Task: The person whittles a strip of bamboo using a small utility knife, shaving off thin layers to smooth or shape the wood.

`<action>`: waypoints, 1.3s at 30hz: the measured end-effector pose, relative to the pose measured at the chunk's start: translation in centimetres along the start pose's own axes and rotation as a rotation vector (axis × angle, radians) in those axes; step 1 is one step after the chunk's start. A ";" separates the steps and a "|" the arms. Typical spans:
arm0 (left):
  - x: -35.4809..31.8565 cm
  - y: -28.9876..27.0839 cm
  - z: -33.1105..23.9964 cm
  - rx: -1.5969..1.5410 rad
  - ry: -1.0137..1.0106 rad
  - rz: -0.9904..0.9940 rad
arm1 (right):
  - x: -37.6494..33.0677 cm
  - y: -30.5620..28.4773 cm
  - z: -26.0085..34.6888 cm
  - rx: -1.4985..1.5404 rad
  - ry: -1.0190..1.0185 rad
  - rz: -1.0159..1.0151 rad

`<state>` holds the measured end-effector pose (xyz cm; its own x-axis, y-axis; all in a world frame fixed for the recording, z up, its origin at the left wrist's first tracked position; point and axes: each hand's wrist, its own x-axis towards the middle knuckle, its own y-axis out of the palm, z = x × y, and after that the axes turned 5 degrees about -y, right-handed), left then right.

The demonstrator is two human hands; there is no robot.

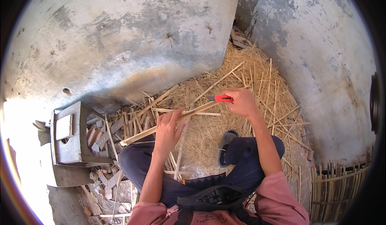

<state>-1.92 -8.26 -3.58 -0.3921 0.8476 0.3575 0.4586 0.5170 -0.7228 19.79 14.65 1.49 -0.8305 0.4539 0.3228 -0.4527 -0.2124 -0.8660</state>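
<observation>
A pale, flat bamboo strip slants up to the right in front of me, its lower end by my left knee. My left hand is closed around its middle. My right hand grips a red utility knife, held with the blade pointing left. The blade lies at the strip's upper right end; whether it touches or cuts into the wood, I cannot tell.
Thin shavings and loose strips cover the floor ahead and to the right. A worn wooden stool lies at left beside rubble. Scuffed walls close in ahead. A slatted bamboo panel stands at lower right. An open black bag sits at my waist.
</observation>
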 end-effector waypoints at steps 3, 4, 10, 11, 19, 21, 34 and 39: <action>0.0 1.0 0.7 -0.076 -0.017 0.055 | -0.2 0.7 -0.8 -0.035 -0.061 -0.010; 0.0 1.0 0.7 -0.085 -0.031 0.032 | -0.2 0.9 -0.9 -0.002 -0.088 -0.056; 0.6 0.8 0.2 -0.141 -0.117 -0.092 | 0.2 -0.3 2.1 0.109 -0.162 -0.443; 0.6 0.8 0.2 -0.148 -0.130 -0.112 | 0.3 -0.9 2.7 0.121 -0.167 -0.504; 0.8 0.4 0.1 -0.055 -0.110 -0.312 | -0.4 1.5 2.4 0.150 -0.062 -0.455; 0.9 0.2 0.0 -0.057 -0.127 -0.322 | -0.5 2.5 3.1 0.166 -0.014 -0.401; 0.7 0.2 -0.2 -0.060 -0.133 -0.338 | -0.5 3.9 3.9 0.150 0.047 -0.375; 0.8 0.2 -0.2 -0.055 -0.118 -0.352 | -0.2 3.2 3.5 0.102 -0.012 -0.408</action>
<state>-1.95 -7.44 -3.33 -0.6210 0.5987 0.5059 0.3202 0.7829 -0.5334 17.36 10.84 0.00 -0.5798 0.5087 0.6365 -0.7747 -0.1022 -0.6240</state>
